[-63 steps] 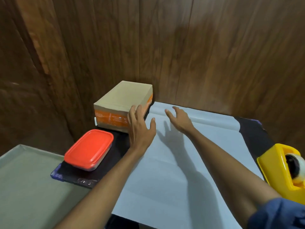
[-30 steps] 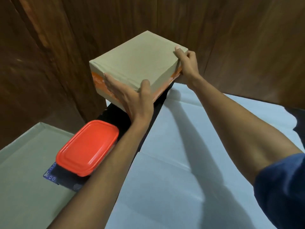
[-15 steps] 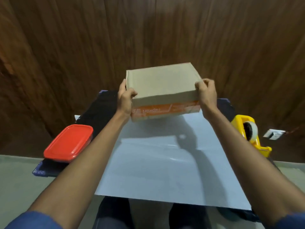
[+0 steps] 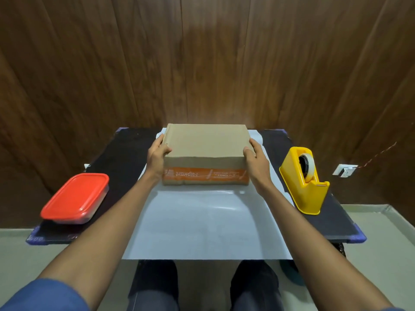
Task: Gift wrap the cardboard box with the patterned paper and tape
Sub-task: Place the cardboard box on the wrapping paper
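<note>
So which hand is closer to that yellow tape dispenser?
The right hand. It grips the cardboard box's right end, on the side facing the tape dispenser; the left hand grips the far end.

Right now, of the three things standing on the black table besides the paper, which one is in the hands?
The cardboard box, gripped at its ends by the left hand and right hand. The red-lidded container and yellow tape dispenser sit untouched.

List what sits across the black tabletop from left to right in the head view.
Red-lidded container → left hand → cardboard box → right hand → yellow tape dispenser.
</note>
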